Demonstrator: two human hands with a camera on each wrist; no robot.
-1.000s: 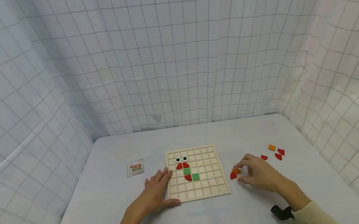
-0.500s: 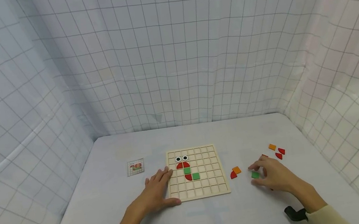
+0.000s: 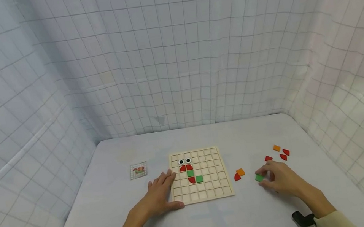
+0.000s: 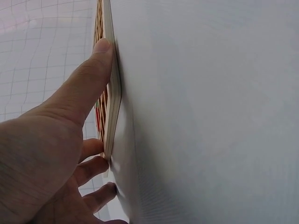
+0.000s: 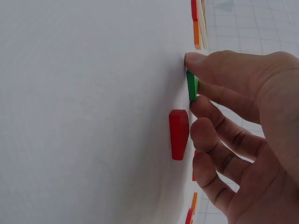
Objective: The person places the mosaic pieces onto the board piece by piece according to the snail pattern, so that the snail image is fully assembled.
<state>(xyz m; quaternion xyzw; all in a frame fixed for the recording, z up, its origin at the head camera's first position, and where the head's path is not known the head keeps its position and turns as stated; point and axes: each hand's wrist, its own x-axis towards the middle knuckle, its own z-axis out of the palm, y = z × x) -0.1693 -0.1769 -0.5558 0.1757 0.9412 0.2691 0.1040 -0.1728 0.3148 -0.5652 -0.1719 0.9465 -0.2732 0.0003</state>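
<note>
Fingers [image 3: 264, 168] of the right hand [image 3: 281, 179], no longer wide apart, are pinching a flat green square tile [image 3: 258, 177] on the white counter [image 3: 244, 216], so it is looking ready to lift, while the spread left hand [image 3: 159, 194] is touching the pale wooden grid board [image 3: 210, 173].

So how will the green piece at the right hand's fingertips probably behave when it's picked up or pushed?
The green piece looks thin and straight-edged, so it is probably stiff. Being small beside the right hand, it is likely light. Its flat face suggests it would slide rather than roll if pushed.
</note>
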